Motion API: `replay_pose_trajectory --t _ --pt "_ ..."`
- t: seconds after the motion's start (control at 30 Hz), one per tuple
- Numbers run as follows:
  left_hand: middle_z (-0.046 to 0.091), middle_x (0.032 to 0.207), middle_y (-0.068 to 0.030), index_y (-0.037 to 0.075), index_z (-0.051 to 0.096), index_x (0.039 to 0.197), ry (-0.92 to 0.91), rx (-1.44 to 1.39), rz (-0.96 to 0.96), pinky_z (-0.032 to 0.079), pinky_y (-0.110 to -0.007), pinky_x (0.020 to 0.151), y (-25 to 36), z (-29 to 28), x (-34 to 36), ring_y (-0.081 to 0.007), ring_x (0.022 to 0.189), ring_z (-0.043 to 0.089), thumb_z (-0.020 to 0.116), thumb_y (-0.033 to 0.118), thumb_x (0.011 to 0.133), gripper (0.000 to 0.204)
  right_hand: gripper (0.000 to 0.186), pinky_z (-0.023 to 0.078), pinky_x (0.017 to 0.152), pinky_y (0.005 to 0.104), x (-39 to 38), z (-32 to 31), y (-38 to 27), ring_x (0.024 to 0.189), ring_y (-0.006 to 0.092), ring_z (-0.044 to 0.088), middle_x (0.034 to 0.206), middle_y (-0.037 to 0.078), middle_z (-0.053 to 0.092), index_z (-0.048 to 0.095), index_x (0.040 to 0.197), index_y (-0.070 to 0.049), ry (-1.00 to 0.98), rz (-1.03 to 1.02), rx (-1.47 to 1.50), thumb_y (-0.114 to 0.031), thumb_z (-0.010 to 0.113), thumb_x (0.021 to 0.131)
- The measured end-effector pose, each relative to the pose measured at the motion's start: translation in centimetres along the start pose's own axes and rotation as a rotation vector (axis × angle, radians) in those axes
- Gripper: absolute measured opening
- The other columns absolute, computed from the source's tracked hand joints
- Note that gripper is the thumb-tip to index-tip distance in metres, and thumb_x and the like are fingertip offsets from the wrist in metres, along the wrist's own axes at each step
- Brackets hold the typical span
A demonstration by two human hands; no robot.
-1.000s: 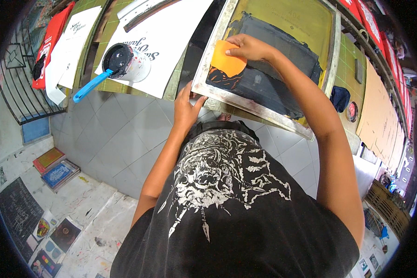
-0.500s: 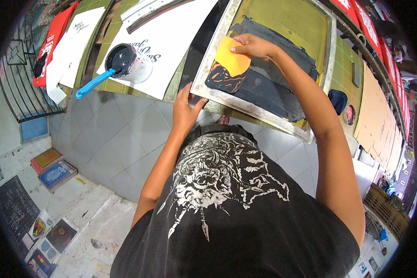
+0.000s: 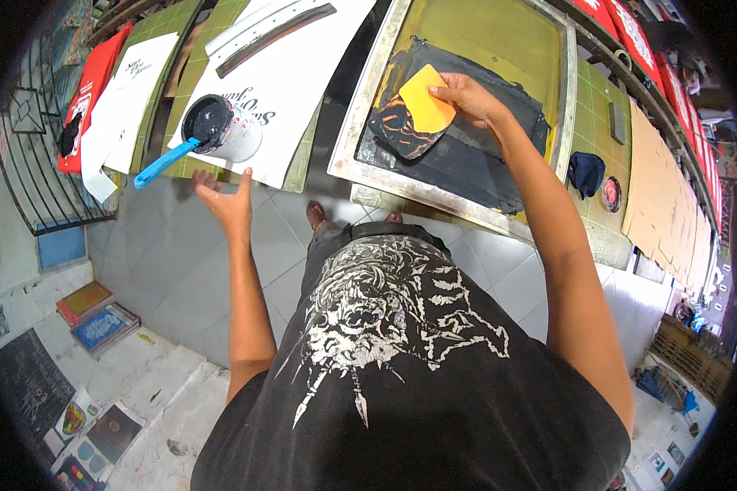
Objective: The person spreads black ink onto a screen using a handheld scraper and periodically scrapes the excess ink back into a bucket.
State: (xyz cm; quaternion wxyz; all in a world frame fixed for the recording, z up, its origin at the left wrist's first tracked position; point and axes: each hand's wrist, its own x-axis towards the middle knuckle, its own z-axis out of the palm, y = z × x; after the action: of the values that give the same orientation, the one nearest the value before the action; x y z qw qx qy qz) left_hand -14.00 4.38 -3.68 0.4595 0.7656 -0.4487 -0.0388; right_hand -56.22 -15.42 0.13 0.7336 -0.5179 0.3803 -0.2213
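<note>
My right hand point(image 3: 462, 98) grips an orange plastic scraper point(image 3: 424, 100), its lower part smeared with dark ink, held over the screen printing frame point(image 3: 344, 151) whose mesh carries a broad dark grey ink patch point(image 3: 475, 172). My left hand point(image 3: 225, 196) is open, fingers spread, at the near edge of the table just below a white tub of dark ink point(image 3: 240, 139) with a blue handle point(image 3: 164, 165) sticking out over its rim. The tub sits on a printed white sheet point(image 3: 303, 82), with a squeegee point(image 3: 272, 39) lying beyond it.
Further left lie printed sheets point(image 3: 119, 123) and red fabric point(image 3: 82, 98) beside a metal grille point(image 3: 24, 164). At right are a dark cloth point(image 3: 585, 173), a small red-stained tub point(image 3: 611, 194) and cardboard point(image 3: 655, 188). Tiled floor point(image 3: 172, 262) shows below the table.
My left hand has let go of the frame and moved left toward the ink tub. My right hand has shifted slightly right with the scraper.
</note>
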Motion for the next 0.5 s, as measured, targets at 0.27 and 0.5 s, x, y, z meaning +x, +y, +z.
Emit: replay_pose_trajectory --t 0.27,0.5 --pt "0.048 0.131 -0.0205 -0.006 0.032 0.137 -0.134 -0.354 0.005 0.038 -0.037 0.104 -2.0 3.2 5.2 -0.0289 0.121 0.049 0.089 0.014 0.058 0.099 0.03 0.051 0.081 0.0259 -2.4 1.5 0.3 0.088 0.0098 0.063 0.1 0.003 0.066 0.057 0.111 -0.002 0.11 -0.088 0.113 -0.023 0.065 0.091" --pt "0.058 0.119 -0.0153 -0.002 0.056 0.117 -0.098 -0.278 0.068 0.041 -0.039 0.1 -0.2 3.1 6.6 -0.0296 0.11 0.056 0.088 0.014 0.06 0.067 0.03 0.049 0.085 0.0282 -4.4 3.2 0.3 0.094 0.0106 0.061 0.105 0.003 0.065 0.058 0.115 -0.002 0.278 -0.249 0.073 -0.02 0.062 0.093"
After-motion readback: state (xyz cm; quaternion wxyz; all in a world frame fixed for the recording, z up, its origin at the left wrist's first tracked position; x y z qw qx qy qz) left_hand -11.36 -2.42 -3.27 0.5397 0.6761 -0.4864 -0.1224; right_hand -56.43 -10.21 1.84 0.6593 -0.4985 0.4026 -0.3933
